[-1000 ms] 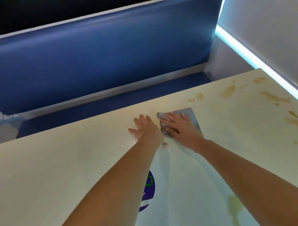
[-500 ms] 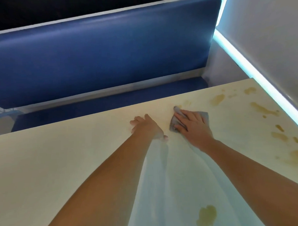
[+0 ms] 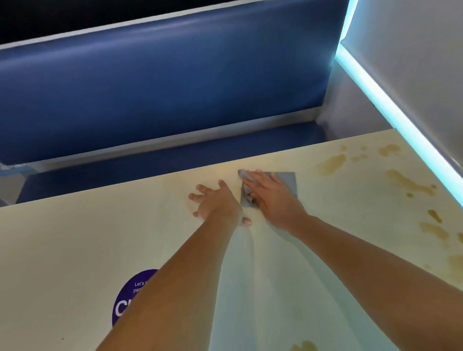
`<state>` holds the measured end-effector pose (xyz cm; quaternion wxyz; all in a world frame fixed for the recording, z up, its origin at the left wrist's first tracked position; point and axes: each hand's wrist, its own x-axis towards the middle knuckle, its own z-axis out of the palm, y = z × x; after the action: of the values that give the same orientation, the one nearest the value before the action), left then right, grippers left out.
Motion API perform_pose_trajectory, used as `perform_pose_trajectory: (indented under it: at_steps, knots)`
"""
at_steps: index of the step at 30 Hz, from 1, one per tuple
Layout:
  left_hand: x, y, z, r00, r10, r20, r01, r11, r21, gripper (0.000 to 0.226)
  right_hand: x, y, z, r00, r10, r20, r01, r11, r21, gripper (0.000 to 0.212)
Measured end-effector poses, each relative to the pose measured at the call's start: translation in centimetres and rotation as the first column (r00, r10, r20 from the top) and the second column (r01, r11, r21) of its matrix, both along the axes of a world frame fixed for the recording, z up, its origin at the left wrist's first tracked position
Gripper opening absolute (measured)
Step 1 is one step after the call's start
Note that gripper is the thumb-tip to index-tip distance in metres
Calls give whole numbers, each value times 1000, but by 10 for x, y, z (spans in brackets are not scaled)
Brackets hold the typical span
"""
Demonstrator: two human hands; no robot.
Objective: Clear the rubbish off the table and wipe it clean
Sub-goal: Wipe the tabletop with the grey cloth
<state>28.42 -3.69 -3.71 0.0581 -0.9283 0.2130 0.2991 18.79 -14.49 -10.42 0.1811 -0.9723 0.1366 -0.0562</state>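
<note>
Across the tabletop (image 3: 69, 248), a smooth, pale cream surface is showing tan, irregular liquid stains (image 3: 411, 183) scattered toward its right edge and far right corner, with one more blot (image 3: 303, 350) lying at the near edge. Near the far edge, about midway along, the right hand (image 3: 272, 197) is pressing flat, fingers extended, on a grey cloth (image 3: 287, 181) that is lying bunched and creased under the palm. Just beside it, the left hand (image 3: 217, 202) is resting on the bare surface with fingers spread, holding nothing. A round purple sticker (image 3: 129, 296) with white lettering is sitting toward the near left, partly hidden by the left forearm. Beyond the far edge, a blue padded bench (image 3: 154, 80) with a smooth vinyl-like backrest is standing. A cyan light strip (image 3: 397, 115) is glowing along the grey wall (image 3: 418, 34) at the right edge.
</note>
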Motion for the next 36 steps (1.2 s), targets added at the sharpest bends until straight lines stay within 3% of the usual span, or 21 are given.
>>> perform_pose_trajectory:
  at_steps: [2, 6, 8, 10, 12, 13, 17, 18, 22, 24, 26, 29, 32, 34, 36]
  knots:
    - [-1, -1, 0, 1000, 4, 4, -4, 1000, -5, 123, -1, -17, -3, 998, -59, 5, 59, 998, 17, 57]
    - [-2, -1, -2, 999, 18, 27, -18, 1000, -3, 122, 16, -26, -5, 902, -430, -30, 431, 902, 21, 67]
    - [-3, -1, -3, 999, 24, 28, -24, 1000, -6, 121, 19, -4, -6, 940, -341, 10, 339, 938, 75, 61]
    - [-4, 0, -4, 999, 33, 23, -33, 999, -16, 121, 9, 11, -7, 998, -69, 4, 69, 995, 71, 55]
    - [-4, 1, -3, 999, 34, 26, -33, 999, -28, 121, -6, -1, -11, 998, 61, -10, -60, 997, 53, 53]
    - [-5, 3, -3, 999, 28, 35, -27, 999, -38, 121, -13, -14, -13, 1000, 24, 5, -24, 998, 51, 53]
    - [-9, 7, -8, 991, -37, 126, 50, 994, -98, 106, -32, -40, -16, 926, -377, 29, 374, 925, 72, 57]
    - [-9, 8, -8, 987, -57, 149, 73, 992, -107, 100, -33, -33, -15, 919, -394, 33, 392, 918, 51, 55]
    - [-15, -2, 2, 966, -178, 190, 193, 979, -66, 83, -53, -11, -11, 990, -86, 115, 102, 984, -143, 46]
    - [-23, -12, 5, 942, -273, 197, 284, 959, -27, 81, -70, -24, -8, 987, -145, 74, 154, 978, -143, 46]
    - [-35, -22, 6, 917, -348, 193, 356, 935, -4, 78, -85, -45, -7, 939, -340, 60, 345, 921, -182, 46]
    - [-52, -36, 5, 922, -348, 172, 359, 932, -38, 69, -87, -64, -1, 850, -526, 33, 519, 824, -229, 40]
    - [-64, -48, 1, 958, -239, 160, 262, 953, -150, 62, -81, -52, 0, 908, -417, 37, 413, 876, -248, 38]
    - [-71, -60, -4, 956, -223, 190, 262, 941, -215, 64, -87, -47, -4, 954, -286, 87, 299, 913, -276, 39]
    - [-73, -75, -6, 950, -241, 197, 286, 925, -249, 71, -92, -60, -4, 953, -281, 113, 302, 907, -295, 41]
